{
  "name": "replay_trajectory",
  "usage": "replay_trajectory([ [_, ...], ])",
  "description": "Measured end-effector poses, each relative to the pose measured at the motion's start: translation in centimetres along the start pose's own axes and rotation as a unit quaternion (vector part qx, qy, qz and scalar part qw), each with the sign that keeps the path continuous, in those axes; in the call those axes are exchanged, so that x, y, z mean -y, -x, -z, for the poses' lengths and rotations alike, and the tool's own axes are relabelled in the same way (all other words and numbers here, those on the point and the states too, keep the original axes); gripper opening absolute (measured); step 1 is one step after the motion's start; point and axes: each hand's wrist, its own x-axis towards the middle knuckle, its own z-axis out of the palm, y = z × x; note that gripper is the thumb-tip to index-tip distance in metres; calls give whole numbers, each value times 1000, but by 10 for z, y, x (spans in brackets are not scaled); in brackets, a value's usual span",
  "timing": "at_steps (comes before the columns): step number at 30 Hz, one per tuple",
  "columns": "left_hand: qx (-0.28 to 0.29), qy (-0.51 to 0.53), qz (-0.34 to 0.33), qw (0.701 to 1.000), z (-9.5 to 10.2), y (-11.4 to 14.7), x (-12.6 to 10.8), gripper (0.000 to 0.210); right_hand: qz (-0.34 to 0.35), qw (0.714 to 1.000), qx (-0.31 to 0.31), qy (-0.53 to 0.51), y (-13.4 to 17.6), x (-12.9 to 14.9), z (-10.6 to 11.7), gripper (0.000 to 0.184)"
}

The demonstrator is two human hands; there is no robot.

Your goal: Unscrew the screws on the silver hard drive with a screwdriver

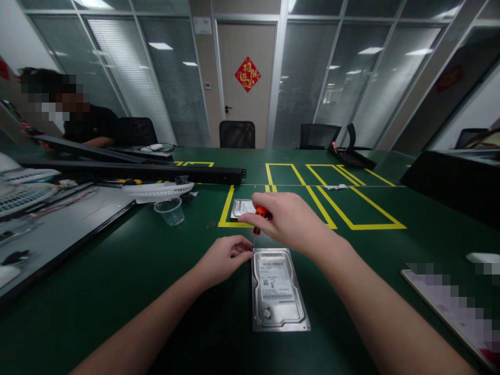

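Note:
A silver hard drive (278, 291) lies flat on the green table, its label side up. My right hand (289, 219) is closed around a screwdriver (257, 230) with an orange and black handle. The thin shaft points down at the drive's far left corner. At that same corner the fingertips of my left hand (226, 259) come together in a pinch beside the screwdriver tip. Whatever they hold there is too small to make out. A second, smaller hard drive (240, 208) lies just beyond, partly hidden by my right hand.
To the left stand a clear plastic cup (171, 211), a white racket-shaped frame (158, 190) and a long black bar (133, 171). A person (89, 120) sits at far left. Yellow tape (378, 227) marks the table (203, 333). A blurred-out flat device (449, 312) lies at right.

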Motion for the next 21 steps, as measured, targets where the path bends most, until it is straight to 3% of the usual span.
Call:
replay_trajectory([
  [7,0,10,10,1000,0,0,1,21,-36,990,-33,-135,-2,3,-10,35],
  [10,1,9,7,1000,0,1,0,21,-72,975,-2,-209,-3,5,-14,26],
  [14,0,10,11,1000,0,1,-2,19,-69,971,7,-227,-4,5,-15,26],
  [21,5,15,7,1000,0,0,0,19,-92,939,112,-313,-2,2,0,31],
])
